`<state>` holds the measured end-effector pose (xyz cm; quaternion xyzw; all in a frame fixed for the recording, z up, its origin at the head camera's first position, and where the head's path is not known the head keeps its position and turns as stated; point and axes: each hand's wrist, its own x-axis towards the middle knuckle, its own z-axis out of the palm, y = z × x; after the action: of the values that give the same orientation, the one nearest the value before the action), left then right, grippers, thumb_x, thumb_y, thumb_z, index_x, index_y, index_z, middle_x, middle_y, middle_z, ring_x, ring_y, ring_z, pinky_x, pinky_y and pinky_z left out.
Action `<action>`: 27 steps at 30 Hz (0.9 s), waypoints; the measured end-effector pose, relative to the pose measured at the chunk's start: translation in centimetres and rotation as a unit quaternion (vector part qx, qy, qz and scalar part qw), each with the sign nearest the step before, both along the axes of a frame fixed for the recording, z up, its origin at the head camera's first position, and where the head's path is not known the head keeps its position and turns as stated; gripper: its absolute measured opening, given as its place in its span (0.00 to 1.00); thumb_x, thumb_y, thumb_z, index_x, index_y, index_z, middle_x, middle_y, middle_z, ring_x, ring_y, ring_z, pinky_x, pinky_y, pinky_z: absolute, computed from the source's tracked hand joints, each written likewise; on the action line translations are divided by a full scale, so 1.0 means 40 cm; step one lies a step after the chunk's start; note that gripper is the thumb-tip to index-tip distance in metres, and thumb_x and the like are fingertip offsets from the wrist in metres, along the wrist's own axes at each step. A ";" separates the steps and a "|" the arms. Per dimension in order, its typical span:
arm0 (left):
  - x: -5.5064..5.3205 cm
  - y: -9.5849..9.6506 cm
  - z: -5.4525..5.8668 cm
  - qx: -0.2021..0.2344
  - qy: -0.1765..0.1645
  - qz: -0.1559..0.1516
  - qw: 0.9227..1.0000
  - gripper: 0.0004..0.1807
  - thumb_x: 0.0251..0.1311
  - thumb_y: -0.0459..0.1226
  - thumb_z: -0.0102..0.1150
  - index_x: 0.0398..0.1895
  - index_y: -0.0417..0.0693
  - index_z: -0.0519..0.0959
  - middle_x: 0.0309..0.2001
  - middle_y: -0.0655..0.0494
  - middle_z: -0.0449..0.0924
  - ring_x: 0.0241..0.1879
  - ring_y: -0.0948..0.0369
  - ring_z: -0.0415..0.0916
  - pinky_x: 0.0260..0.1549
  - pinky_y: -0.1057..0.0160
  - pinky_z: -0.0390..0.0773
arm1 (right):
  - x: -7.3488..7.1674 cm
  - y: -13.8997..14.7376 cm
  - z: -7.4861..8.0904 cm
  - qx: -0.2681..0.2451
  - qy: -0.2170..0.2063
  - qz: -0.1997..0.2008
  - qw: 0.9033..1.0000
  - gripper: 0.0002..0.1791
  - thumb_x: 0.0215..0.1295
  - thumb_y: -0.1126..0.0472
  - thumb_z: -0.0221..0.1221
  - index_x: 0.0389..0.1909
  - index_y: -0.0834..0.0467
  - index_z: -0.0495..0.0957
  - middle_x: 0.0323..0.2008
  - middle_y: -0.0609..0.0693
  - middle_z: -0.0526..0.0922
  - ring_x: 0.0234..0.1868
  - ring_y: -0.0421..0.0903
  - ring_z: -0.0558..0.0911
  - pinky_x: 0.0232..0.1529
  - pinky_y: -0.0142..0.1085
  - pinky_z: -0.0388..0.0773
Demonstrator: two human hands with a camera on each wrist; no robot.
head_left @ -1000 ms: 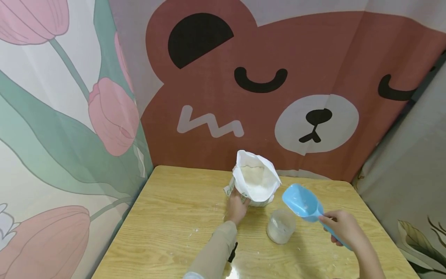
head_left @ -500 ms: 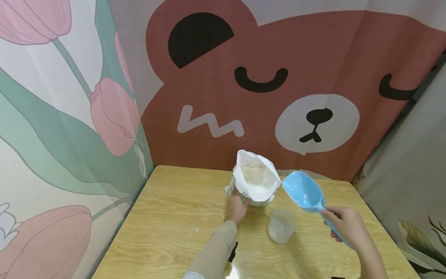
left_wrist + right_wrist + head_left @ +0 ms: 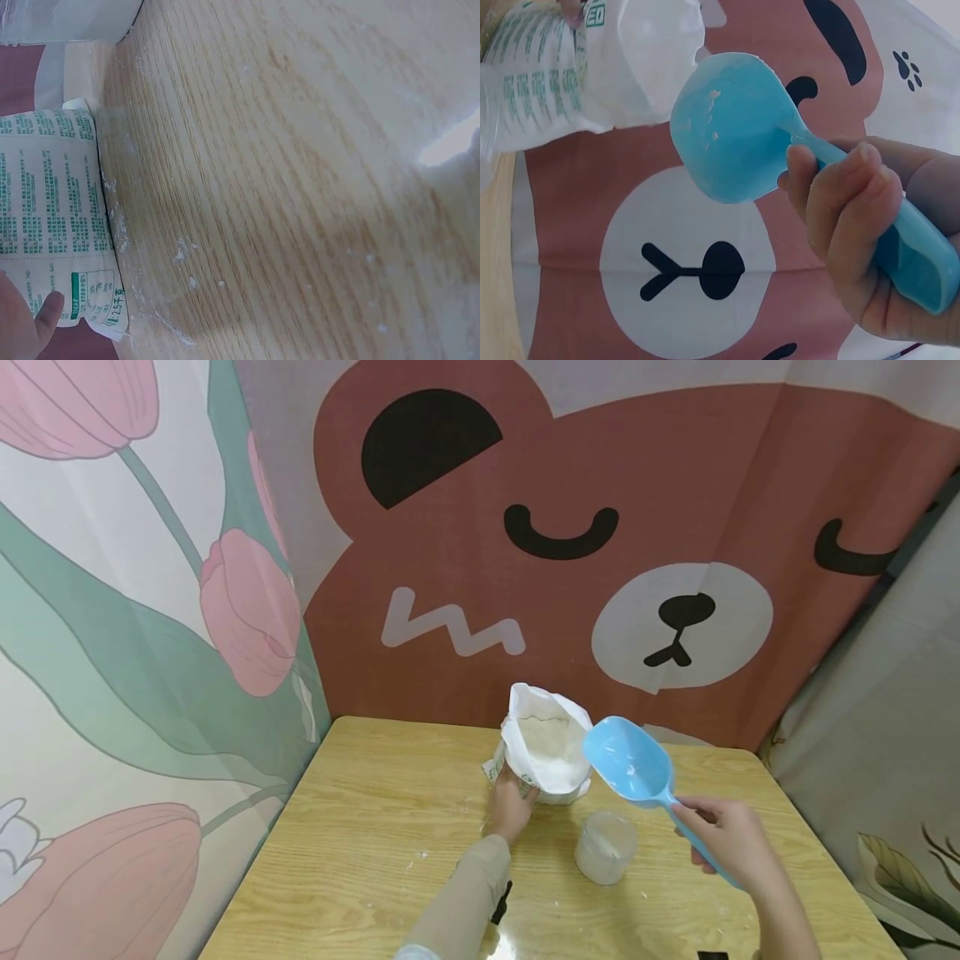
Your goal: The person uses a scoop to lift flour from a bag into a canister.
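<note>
My right hand [image 3: 727, 839] grips a light blue scoop [image 3: 630, 760] by its handle, fingers curled round it in the right wrist view. The scoop's bowl [image 3: 727, 127] has only a few white specks inside and overlaps the right rim of an opened flour bag [image 3: 517, 747] in the head view. White powder fills part of this bag. With its thumb on the front, my left hand [image 3: 512, 810] holds the bag's lower left side. Green print covers the bag's wall [image 3: 52, 195] in the left wrist view. A clear jar [image 3: 606, 852] with whitish contents stands in front of the bag.
A wooden table [image 3: 375, 827] carries scattered white powder specks. Behind it hangs a bear-print curtain [image 3: 450, 685], with a tulip-print curtain [image 3: 150, 710] along the left and a pale curtain [image 3: 885, 693] along the right.
My right hand has raised the scoop and brought it leftward, from beside the bag to over its right rim. My left hand, the bag and the jar stay in place.
</note>
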<state>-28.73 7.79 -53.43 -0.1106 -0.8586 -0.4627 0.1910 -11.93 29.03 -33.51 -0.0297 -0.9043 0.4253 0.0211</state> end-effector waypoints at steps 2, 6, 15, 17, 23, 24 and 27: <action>0.001 0.000 -0.001 -0.001 0.003 0.002 1.000 0.37 0.52 0.38 0.62 0.64 0.44 0.57 0.54 0.47 0.69 0.49 0.55 0.71 0.38 0.60 0.75 | -0.005 -0.010 0.001 -0.004 0.000 0.006 1.000 0.22 0.63 0.56 0.53 0.48 0.72 0.72 0.22 0.52 0.77 0.13 0.46 0.72 0.13 0.35 0.72; 0.000 -0.001 -0.002 0.004 0.003 0.000 1.000 0.37 0.52 0.39 0.62 0.64 0.47 0.56 0.54 0.48 0.69 0.48 0.56 0.71 0.37 0.60 0.76 | -0.012 -0.031 0.003 -0.010 -0.001 0.017 1.000 0.19 0.63 0.62 0.52 0.49 0.73 0.71 0.21 0.53 0.77 0.13 0.46 0.72 0.13 0.34 0.72; 0.001 -0.004 -0.003 0.003 0.010 0.001 1.000 0.38 0.52 0.40 0.62 0.65 0.50 0.56 0.54 0.49 0.69 0.43 0.55 0.74 0.30 0.60 0.76 | -0.032 -0.069 -0.003 -0.007 0.009 0.042 0.999 0.17 0.61 0.65 0.53 0.47 0.73 0.73 0.20 0.51 0.75 0.12 0.45 0.72 0.12 0.34 0.71; 0.001 -0.004 -0.004 0.004 0.014 0.001 1.000 0.37 0.52 0.40 0.62 0.65 0.50 0.56 0.54 0.49 0.69 0.43 0.55 0.74 0.29 0.60 0.76 | -0.037 -0.076 -0.005 -0.002 0.016 0.046 0.999 0.16 0.61 0.65 0.53 0.46 0.72 0.73 0.19 0.51 0.75 0.12 0.45 0.72 0.11 0.33 0.71; 0.003 -0.003 -0.005 0.010 0.013 -0.002 1.000 0.37 0.52 0.39 0.62 0.64 0.50 0.56 0.54 0.48 0.69 0.43 0.54 0.74 0.29 0.59 0.76 | -0.054 -0.107 -0.014 0.021 0.040 0.049 0.998 0.13 0.58 0.67 0.53 0.42 0.70 0.76 0.16 0.49 0.73 0.10 0.44 0.71 0.09 0.33 0.70; 0.003 -0.003 -0.005 0.010 0.012 -0.002 1.000 0.37 0.52 0.39 0.62 0.64 0.50 0.56 0.54 0.48 0.69 0.42 0.54 0.74 0.29 0.59 0.76 | -0.057 -0.112 -0.016 0.026 0.041 0.049 0.998 0.13 0.58 0.67 0.53 0.41 0.70 0.76 0.16 0.49 0.73 0.10 0.44 0.71 0.09 0.32 0.70; 0.004 -0.003 -0.005 0.012 0.010 -0.001 1.000 0.36 0.52 0.39 0.62 0.64 0.49 0.57 0.54 0.48 0.69 0.43 0.54 0.74 0.30 0.59 0.76 | -0.066 -0.127 -0.021 0.049 0.040 0.047 0.997 0.13 0.58 0.67 0.52 0.42 0.69 0.76 0.15 0.49 0.71 0.10 0.43 0.70 0.09 0.32 0.69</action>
<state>-28.58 7.69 -53.63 -0.1136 -0.8510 -0.4721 0.2003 -14.57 23.95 -34.34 0.0311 -0.9227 0.3822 0.0389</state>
